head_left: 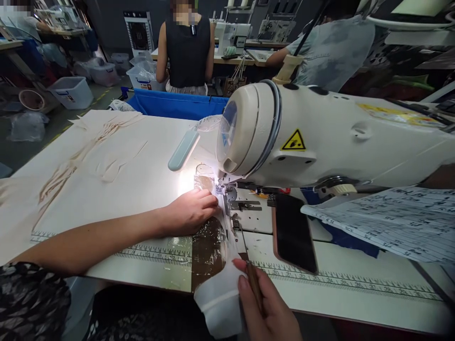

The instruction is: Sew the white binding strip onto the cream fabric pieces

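My left hand [190,210] rests knuckles-up on the white fabric strip [220,293] just left of the needle area [221,188], fingers curled and pressing the cloth onto the table. My right hand [270,308], at the table's near edge, pinches a thin awl with a brown handle [253,277]; its metal tip points toward the presser foot. The same hand also holds the strip's hanging end. The white sewing machine [320,137] stands over the work, with its lamp lighting the needle area.
A dark phone [294,232] lies face up right of the needle plate. A printed sheet [398,222] lies at right. Cream fabric pieces [103,147] cover the table's left. A blue bin [174,104] and people at other machines are behind.
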